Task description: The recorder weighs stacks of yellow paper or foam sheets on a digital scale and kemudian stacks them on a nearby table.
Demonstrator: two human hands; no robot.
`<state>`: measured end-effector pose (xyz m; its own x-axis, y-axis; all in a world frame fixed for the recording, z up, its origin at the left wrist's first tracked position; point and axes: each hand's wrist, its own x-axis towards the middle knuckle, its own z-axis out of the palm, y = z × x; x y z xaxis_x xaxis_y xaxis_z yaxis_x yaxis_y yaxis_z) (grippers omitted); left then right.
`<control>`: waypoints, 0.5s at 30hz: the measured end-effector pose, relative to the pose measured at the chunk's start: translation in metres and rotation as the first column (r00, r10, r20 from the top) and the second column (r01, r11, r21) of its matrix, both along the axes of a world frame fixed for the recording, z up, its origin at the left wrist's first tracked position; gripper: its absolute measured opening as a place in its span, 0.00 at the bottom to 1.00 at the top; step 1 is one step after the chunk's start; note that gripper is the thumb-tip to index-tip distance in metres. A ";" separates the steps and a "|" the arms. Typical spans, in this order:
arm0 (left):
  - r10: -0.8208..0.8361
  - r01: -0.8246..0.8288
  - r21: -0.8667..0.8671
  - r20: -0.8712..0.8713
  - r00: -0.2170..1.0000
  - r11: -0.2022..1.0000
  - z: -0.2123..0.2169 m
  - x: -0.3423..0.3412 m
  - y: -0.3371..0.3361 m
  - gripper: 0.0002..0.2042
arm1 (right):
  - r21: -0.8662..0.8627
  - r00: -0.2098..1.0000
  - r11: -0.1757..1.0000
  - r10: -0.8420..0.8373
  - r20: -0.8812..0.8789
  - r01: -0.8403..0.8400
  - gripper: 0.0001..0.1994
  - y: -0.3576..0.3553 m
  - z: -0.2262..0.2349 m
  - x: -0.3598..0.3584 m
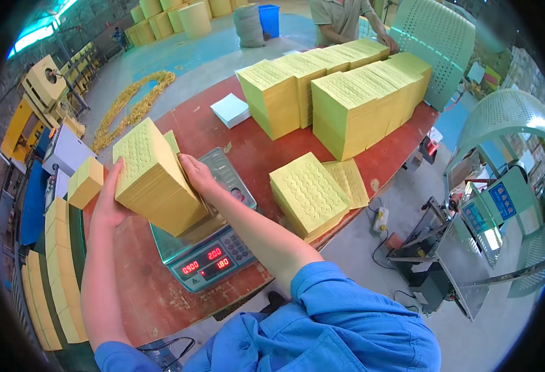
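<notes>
Between my two hands is a thick stack of yellow paper sheets (161, 186), its top face embossed with wavy rows. My left hand (109, 197) presses on its left side, and my right hand (199, 177) grips the right side, where a few sheets stick out. Beneath and beside the stack is a teal digital scale (229, 177) with a lit red display (207, 261). Whether the stack touches the scale's plate cannot be told. To the right, a shorter stack of yellow sheets (310, 192) lies on the table, with loose sheets (347, 183) fanned beside it.
Long rows of yellow stacks (347, 121) fill the far side of the red table (186, 124), near a white paper pile (230, 110). Another person (341, 22) works behind them. More yellow bundles (62, 266) line the left. Perforated metal guards and machinery (471, 229) stand at right.
</notes>
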<state>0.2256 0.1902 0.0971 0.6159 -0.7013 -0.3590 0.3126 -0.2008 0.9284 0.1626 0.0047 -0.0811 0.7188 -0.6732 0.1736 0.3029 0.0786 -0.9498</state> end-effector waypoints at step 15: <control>-0.103 0.106 0.033 -0.061 0.993 0.994 -0.017 -0.050 0.047 0.27 | 0.098 0.996 0.991 0.089 0.032 -0.092 0.23 0.096 -0.002 -0.210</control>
<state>0.1757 0.2370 0.0805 0.5170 -0.7466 -0.4187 0.3420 -0.2683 0.9006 -0.0469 0.1012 -0.0830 0.7735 -0.6204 0.1296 0.3158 0.2000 -0.9275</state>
